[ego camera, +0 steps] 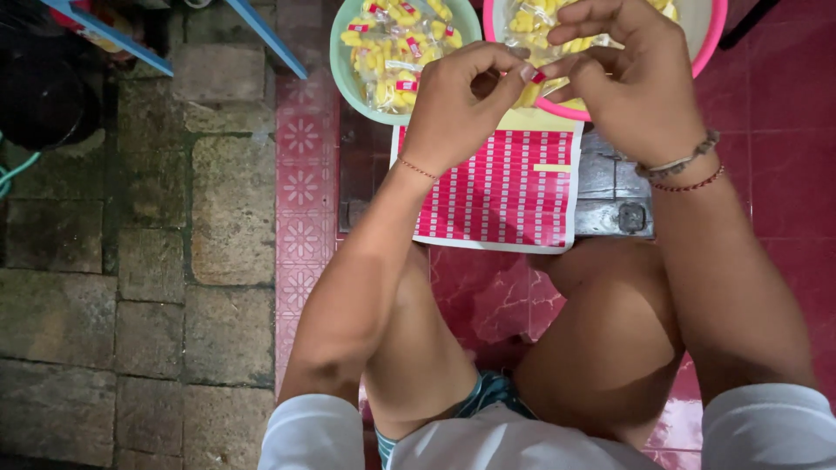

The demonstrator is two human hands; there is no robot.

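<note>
hands pinching a small red sticker

the left hand [453,104] and right hand [631,83] are meeting fingertip to fingertip, both pinching together on a small red sticker [538,77] above the pink bowl [714,39]. the red-and-white sticker sheet [505,187] is lying just below, beside the green bowl [341,61] of yellow snack packets [392,43].

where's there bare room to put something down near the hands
Free: the red tiled floor right of the pink bowl, and the stone paving left of the green bowl. Crowded: both bowls are full of yellow packets, the red sticker sheet covers the board, and both hands meet above.
</note>
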